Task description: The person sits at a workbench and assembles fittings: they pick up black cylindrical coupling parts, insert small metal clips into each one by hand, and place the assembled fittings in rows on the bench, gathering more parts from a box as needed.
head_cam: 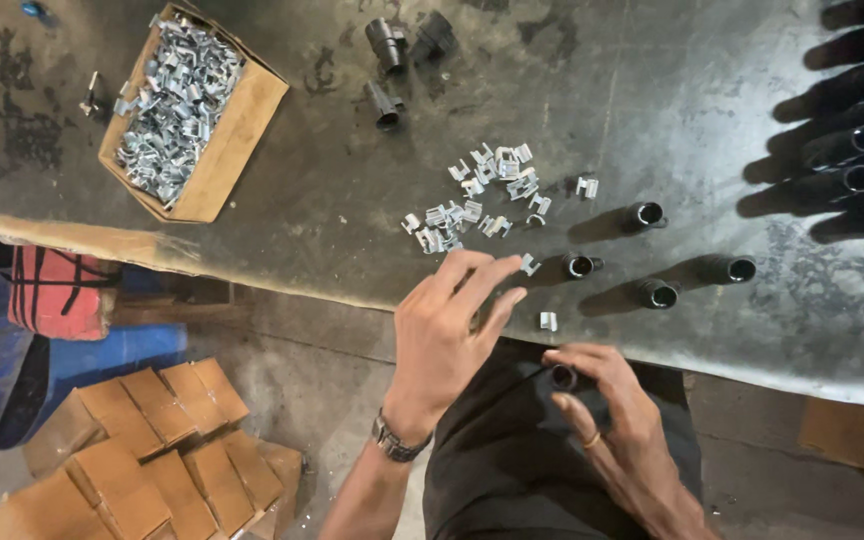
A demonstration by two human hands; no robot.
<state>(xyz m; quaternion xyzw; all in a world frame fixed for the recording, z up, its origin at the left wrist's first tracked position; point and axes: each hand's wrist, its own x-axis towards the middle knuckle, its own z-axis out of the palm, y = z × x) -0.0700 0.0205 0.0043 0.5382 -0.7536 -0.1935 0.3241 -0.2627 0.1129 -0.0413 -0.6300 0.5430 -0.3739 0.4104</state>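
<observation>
My right hand point(607, 410) nearest, clasping black tube point(563, 377) below tabletop point(352, 240) edge, mouth up, ready for fitting. My left hand point(452, 330) holding nothing, fingers spread, reaching toward scattered metal clips point(482, 195); single clip point(548, 321) just beside fingertips. Four tubes point(652, 255) lying beyond. Far left, cardboard box point(192, 115) full of clips. Tube stack point(852, 130) cut off at right edge.

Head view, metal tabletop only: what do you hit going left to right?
Open cardboard box of silver metal clips → three loose black plastic tubes → scattered pile of silver clips → four upright black tubes → row of black tubes lying at the right edge.
</observation>
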